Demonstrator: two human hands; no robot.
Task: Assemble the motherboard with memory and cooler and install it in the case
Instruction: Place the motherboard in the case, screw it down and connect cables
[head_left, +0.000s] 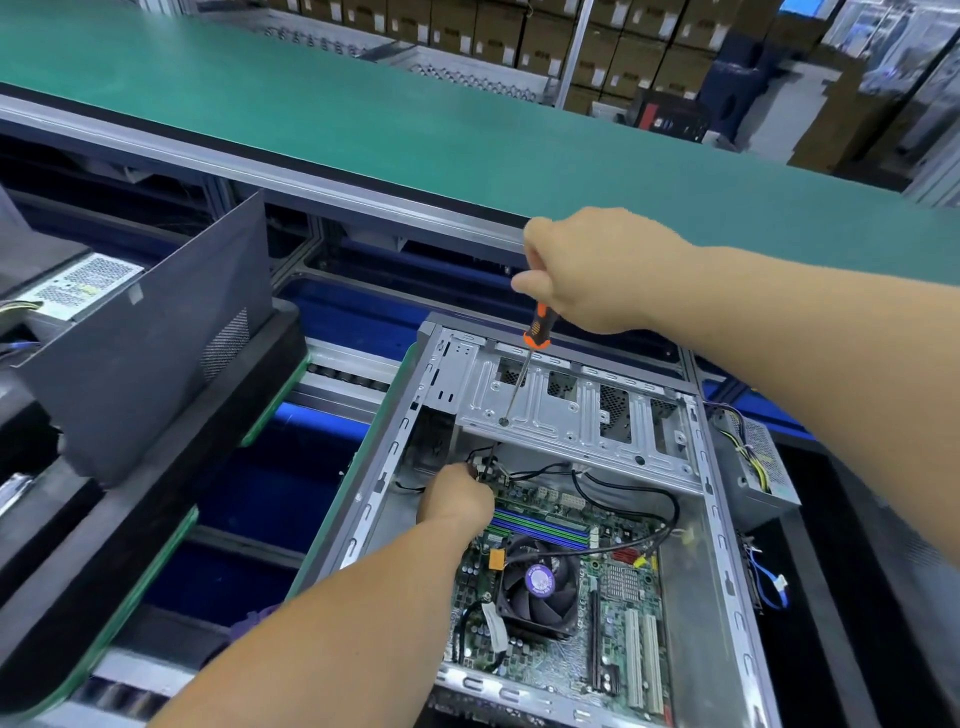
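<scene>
Screwdriver (530, 358) in our clenched right hand (597, 270) runs through the drive cage; our left hand (457, 499) pinches, we judge, a screw steady at the motherboard (613, 587) corner.

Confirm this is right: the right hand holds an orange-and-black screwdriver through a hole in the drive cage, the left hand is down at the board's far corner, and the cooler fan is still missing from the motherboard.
One thing is wrong: the cooler fan is already mounted on the motherboard, as the head view shows. The right hand does hold the screwdriver through the drive cage, and the left hand is at the far corner.
</scene>
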